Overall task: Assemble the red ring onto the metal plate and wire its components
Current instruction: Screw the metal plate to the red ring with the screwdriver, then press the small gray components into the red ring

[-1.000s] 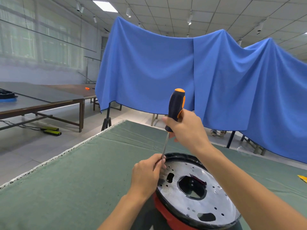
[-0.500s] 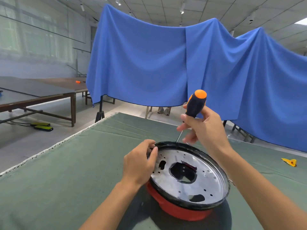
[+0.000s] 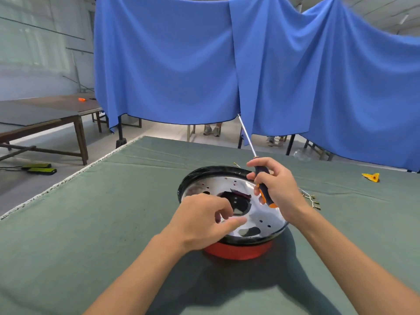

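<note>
A round, shiny metal plate [image 3: 261, 214] sits on a table covered in green cloth [image 3: 91, 223]. The plate is rimmed in black, pierced by small holes and a large irregular opening near its centre, where dark parts show through. Beneath the plate, a red ring [image 3: 238, 252] peeks out along the near edge, resting on the cloth. The plate tilts slightly, its far rim higher than its near rim.

Over the right side of the plate, the right hand [image 3: 278, 190] grips a screwdriver [image 3: 261, 180] by its dark blue and orange handle. The tool is upside down: the orange butt points down toward the plate, and the thin metal shaft rises up and away to the left, ending against a blue curtain [image 3: 204, 64] hanging beyond the table.

Over the near left part of the plate, the left hand [image 3: 202, 221] hovers with fingers loosely curled, holding nothing visible.

To the right of the plate, small brass-coloured wire pieces [image 3: 312, 200] lie on the cloth, and farther right a yellow scrap [image 3: 371, 177].
</note>
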